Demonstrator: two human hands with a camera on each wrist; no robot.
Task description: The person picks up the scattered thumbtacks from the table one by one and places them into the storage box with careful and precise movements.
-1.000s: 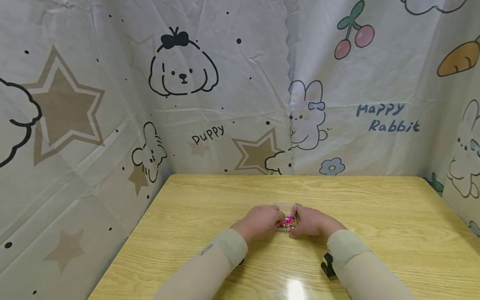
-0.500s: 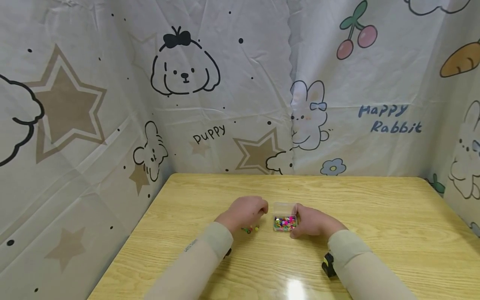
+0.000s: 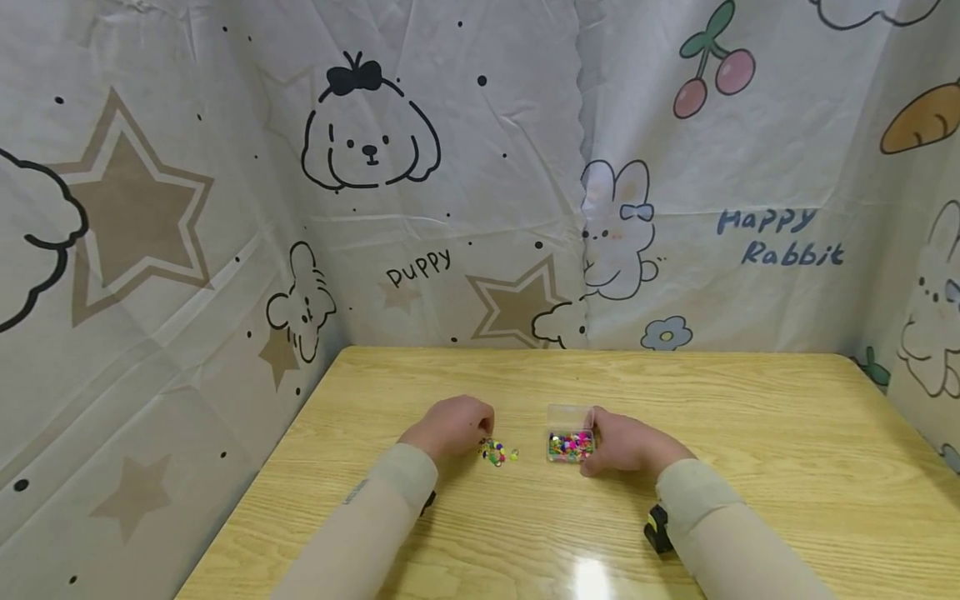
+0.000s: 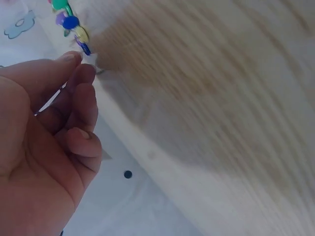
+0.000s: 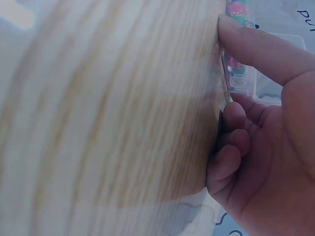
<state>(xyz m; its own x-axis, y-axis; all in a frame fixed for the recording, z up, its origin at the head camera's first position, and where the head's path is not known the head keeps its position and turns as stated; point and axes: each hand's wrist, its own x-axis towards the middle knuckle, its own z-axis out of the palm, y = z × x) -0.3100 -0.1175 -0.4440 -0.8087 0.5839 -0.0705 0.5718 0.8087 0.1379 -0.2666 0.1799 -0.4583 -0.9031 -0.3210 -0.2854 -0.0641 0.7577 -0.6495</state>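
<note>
In the head view, my left hand point(image 3: 454, 423) is left of the box, fingertips down beside a small pile of colourful thumbtacks point(image 3: 493, 452). Its thumb and index finger pinch together in the left wrist view, with a whitish thumbtack point(image 4: 91, 60) at the tips, partly hidden. Green, blue and yellow tack heads point(image 4: 71, 22) lie just beyond. My right hand point(image 3: 624, 442) grips the right side of a clear plastic box point(image 3: 570, 416), thumb at the front and fingers behind. The box's hinged lid stands up at the back, and many bright tacks point(image 3: 572, 446) fill it.
A single yellowish tack point(image 3: 514, 454) lies right of the pile on the wooden table point(image 3: 712, 400). A printed cloth point(image 3: 450, 167) hangs behind and at both sides. A black wrist device point(image 3: 657, 530) sits under the right sleeve.
My left hand has left the box and moved left to the pile of tacks, which has come into view. The right hand keeps its grip on the box.
</note>
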